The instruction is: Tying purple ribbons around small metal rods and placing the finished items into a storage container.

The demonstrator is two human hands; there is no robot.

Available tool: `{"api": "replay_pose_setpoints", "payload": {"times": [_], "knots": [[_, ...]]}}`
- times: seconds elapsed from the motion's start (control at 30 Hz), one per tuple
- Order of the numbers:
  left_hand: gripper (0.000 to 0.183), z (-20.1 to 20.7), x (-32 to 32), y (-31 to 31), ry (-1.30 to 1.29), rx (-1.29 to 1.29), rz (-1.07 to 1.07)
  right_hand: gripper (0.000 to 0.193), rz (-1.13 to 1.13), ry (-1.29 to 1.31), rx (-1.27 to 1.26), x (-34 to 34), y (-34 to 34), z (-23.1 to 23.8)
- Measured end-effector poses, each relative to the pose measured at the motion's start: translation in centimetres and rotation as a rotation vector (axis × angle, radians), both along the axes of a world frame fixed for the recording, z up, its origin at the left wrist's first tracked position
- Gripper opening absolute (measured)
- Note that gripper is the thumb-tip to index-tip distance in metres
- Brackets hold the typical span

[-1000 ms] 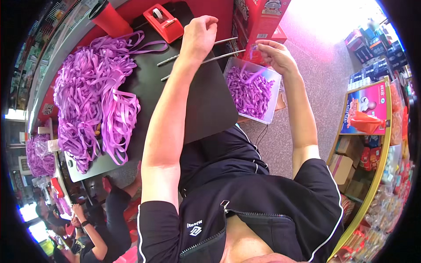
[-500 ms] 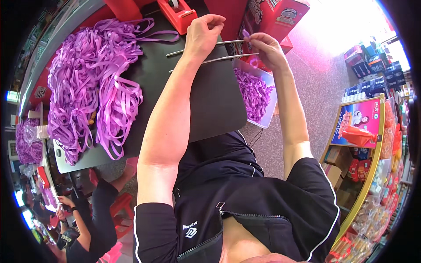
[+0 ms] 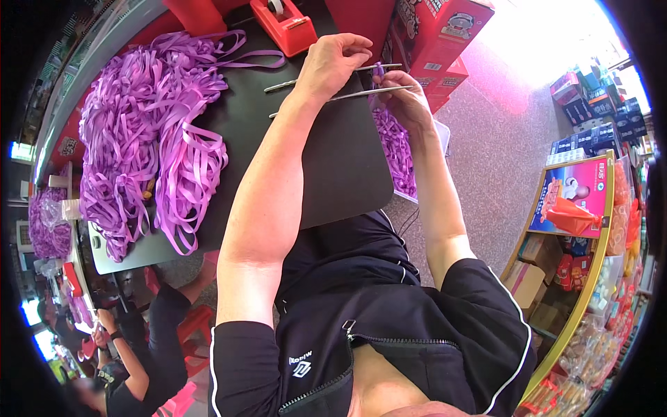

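Note:
Two thin metal rods (image 3: 372,92) stick out side by side past the edge of a black tabletop. My left hand (image 3: 332,64) is over the rods with its fingers loosely bent and nothing visible in them. At the rods' right ends, my right hand (image 3: 408,103) is closed, its fingertips at a small purple ribbon piece (image 3: 378,71) beside the upper rod. A large heap of purple ribbon (image 3: 132,132) lies on the table's left side. Below my right hand, partly hidden by the forearm, a white bin (image 3: 442,135) holds many small purple ribbon pieces (image 3: 396,149).
A red tape dispenser (image 3: 286,31) sits on the black table (image 3: 340,160) at the back. Red cartons (image 3: 434,42) stand beyond my right hand. At right is a gold-edged display cabinet (image 3: 601,229). Another person (image 3: 132,361) works at the lower left.
My right hand has moved left along the rods, bringing the small purple ribbon piece closer to my left hand. My left hand has shifted slightly right, its fingers reaching out more.

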State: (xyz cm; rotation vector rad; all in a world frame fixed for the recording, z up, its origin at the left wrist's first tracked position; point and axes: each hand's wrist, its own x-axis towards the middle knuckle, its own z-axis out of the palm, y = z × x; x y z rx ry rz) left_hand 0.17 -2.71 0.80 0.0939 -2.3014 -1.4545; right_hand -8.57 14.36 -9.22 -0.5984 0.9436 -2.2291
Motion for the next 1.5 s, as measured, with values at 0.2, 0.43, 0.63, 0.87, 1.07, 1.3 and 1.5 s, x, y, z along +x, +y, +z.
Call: {"api": "replay_pose_setpoints", "payload": {"times": [0.2,0.43,0.63,0.87,1.07,1.3,1.5], "knots": [[0.026,0.2,-0.1,0.3,-0.04,-0.059,-0.004,0.016,-0.002,-0.024,-0.068,0.9,-1.3,-1.1],[0.026,-0.4,-0.5,-0.2,-0.026,0.037,-0.005,0.017,0.008,-0.172,-0.185,2.2,-2.3,-1.5],[0.027,0.0,-0.1,-0.2,-0.103,-0.078,-0.042,0.025,-0.045,-0.23,-0.177,2.9,-2.6,-1.9],[0.028,0.1,-0.1,0.0,-0.121,-0.101,-0.041,0.031,0.013,-0.207,-0.232,2.8,-2.6,-1.4],[0.028,0.3,0.3,0.4,-0.12,-0.196,0.01,0.037,-0.099,-0.145,-0.112,3.5,-2.5,0.1],[0.025,0.2,0.3,0.3,-0.136,-0.208,-0.006,0.038,-0.154,0.189,0.324,3.0,-1.9,1.4],[0.023,0.2,0.2,0.2,-0.18,-0.216,-0.028,0.036,-0.139,0.361,0.446,1.9,-1.1,-0.8]]}}
